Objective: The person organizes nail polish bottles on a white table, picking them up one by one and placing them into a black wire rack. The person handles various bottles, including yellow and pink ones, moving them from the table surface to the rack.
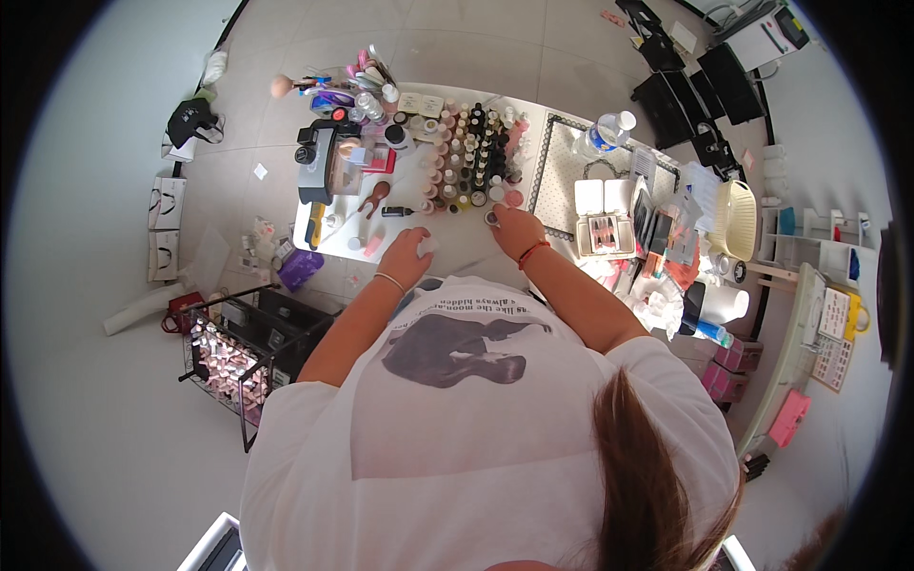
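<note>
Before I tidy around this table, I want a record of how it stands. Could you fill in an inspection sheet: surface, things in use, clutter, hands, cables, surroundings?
Surface: white table, with rows of small bottles beyond the hands.
Things in use: small white item and small round item, too small to identify.
Clutter: makeup brushes at the far left; open white case and cream basket among packets at right.
Hands: left hand holds the small white item; right hand is at the small round item, grip unclear.
Cables: nothing seen for certain.
Surroundings: tiled floor, purple package on it at left.
</note>
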The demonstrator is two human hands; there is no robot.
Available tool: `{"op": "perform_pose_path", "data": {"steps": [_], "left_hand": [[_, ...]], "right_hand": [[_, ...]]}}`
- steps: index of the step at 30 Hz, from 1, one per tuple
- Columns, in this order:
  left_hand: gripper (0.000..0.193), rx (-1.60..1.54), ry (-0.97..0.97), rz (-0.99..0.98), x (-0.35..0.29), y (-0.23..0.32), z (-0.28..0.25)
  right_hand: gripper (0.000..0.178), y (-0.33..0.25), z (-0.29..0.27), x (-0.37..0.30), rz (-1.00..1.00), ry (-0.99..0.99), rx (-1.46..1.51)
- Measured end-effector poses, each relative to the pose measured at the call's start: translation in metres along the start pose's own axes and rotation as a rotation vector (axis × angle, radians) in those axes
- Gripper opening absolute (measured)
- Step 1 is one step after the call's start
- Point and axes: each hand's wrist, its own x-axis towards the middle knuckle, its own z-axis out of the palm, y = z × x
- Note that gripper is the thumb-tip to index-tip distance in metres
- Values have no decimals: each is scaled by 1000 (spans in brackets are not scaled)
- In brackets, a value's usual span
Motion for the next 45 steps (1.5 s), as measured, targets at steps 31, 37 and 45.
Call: {"op": "perform_pose_path", "data": {"steps": [31,37,45], "left_hand": [[39,-99,-110,-86,-2,-17,-16],[40,-121,-151,-127,-3,-8,-21],[44,-83,-24,1,-8,-31,-9]], "right_hand": [[30,-20,0,2,99,57,44],[29,-19,3,5,67,80,45],[29,-32,-16,10,38,281,64]]}}
